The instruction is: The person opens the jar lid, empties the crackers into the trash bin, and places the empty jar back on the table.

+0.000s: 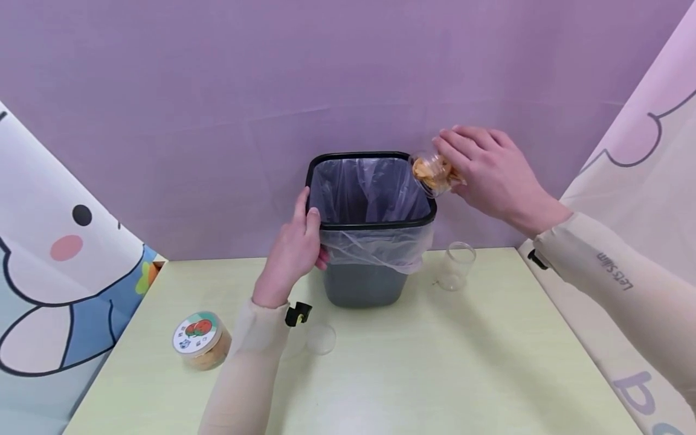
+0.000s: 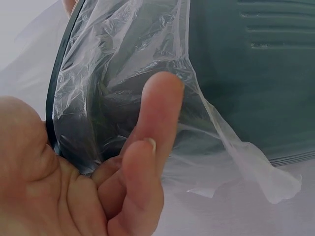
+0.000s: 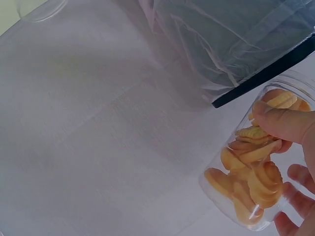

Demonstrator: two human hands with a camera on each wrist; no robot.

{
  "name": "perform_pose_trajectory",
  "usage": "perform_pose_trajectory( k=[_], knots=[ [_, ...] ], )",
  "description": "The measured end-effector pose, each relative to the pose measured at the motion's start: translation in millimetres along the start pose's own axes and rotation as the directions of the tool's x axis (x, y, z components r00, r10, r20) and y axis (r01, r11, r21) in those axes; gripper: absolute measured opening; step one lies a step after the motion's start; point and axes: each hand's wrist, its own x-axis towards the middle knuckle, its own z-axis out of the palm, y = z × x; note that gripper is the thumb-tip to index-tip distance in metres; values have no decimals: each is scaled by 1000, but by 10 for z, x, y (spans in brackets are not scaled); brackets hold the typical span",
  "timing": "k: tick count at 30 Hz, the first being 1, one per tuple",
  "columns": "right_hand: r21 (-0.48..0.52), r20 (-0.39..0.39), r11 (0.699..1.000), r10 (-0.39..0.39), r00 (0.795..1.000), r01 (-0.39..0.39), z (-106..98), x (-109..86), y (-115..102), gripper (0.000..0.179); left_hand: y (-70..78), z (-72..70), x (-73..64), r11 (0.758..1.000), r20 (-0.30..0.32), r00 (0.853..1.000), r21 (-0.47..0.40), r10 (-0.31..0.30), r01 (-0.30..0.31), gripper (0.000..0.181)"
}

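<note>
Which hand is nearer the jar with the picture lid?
Left. The left hand, at the bin, is beyond the picture-lid jar and to its right; the right hand, holding the cookie jar, is much farther right.

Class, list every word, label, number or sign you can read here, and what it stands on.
"Lets Slim": right sleeve.
Printed jar lid: a few small characters, too small to read.
Right-hand backdrop: purple lettering, partly out of frame, not certain enough to read.
</note>
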Motion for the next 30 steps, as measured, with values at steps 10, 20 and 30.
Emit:
perform_pose_trajectory(
  k=[10, 20, 30],
  knots=[
    [-46, -15, 998, -40, 999, 39, 12, 26, -6, 83, -2, 18, 5, 1000, -4, 1000, -6, 9, -9, 59],
    [-68, -45, 996, -60, 997, 57, 24, 38, -18, 78, -7, 15, 8, 1000, 2, 1000, -8, 14, -14, 60],
    [-83, -65, 995, -61, 996, 56, 33, 55, -61, 70, -8, 4, -13, 1000, -10, 1000, 3, 16, -16, 60]
  ],
)
